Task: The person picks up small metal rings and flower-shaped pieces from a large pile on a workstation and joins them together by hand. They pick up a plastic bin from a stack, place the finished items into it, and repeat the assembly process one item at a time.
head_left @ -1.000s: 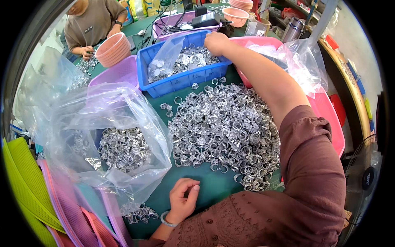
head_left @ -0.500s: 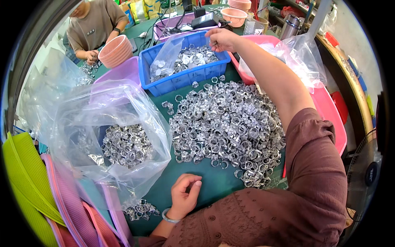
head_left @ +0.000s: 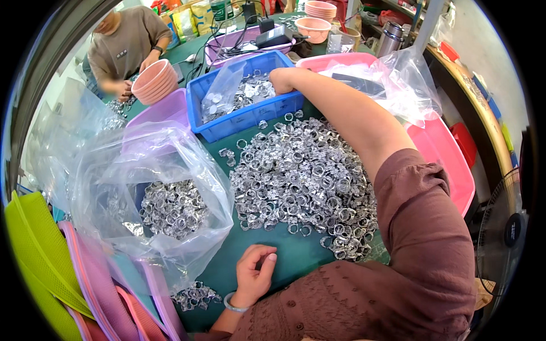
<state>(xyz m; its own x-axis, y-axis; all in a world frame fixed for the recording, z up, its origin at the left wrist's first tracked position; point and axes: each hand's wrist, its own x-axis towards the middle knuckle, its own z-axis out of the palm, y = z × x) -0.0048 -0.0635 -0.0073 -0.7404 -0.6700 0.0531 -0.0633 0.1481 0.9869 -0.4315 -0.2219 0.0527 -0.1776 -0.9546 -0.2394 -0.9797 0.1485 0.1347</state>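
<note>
My right hand (head_left: 282,80) reaches into the far right corner of a blue plastic bin (head_left: 250,116), its fingers hidden behind the wrist and the bin's contents. Silvery rings and metal pieces (head_left: 253,91) fill the bin, and a clear plastic bag (head_left: 222,94) lies in its left part. Close to my body, my left hand (head_left: 255,275) rests on the green table with its fingers loosely curled and nothing visible in them. Between my arms spreads a big pile of silver rings (head_left: 301,176). An open clear bag (head_left: 213,187) at the left contains more rings (head_left: 173,209).
A few rings (head_left: 196,296) lie beside my left wrist. Green and purple baskets (head_left: 42,244) lean at the lower left. Pink trays (head_left: 443,153) flank my right arm. Beyond, stacked pink bowls (head_left: 154,82) stand near another person (head_left: 128,48). A fan (head_left: 500,233) is at far right.
My right hand has gone from above the blue bin's far right rim down into its contents. My left hand stays curled on the table. The view has shifted slightly.
</note>
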